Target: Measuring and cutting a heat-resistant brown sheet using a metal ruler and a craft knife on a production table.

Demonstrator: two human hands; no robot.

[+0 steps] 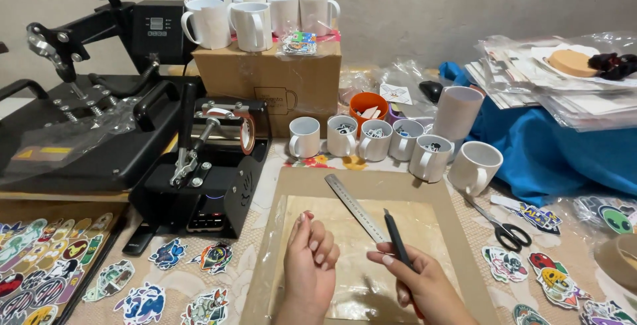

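My right hand [413, 275] grips a slim black craft knife [396, 235], blade end pointing up and away from me. My left hand [310, 259] hovers beside it with fingers curled together, holding nothing. Both hands are over a clear plastic sheet [352, 232] lying on a brown cardboard board [292, 186]. A metal ruler [353, 205] lies diagonally on the sheet, just above the knife tip.
A row of white mugs [391, 142] stands behind the board, with more mugs on a cardboard box [272, 76]. Black mug press [199, 179] and heat press [73, 126] at left. Scissors [505, 229] lie at right. Colourful stickers [166, 255] are scattered around.
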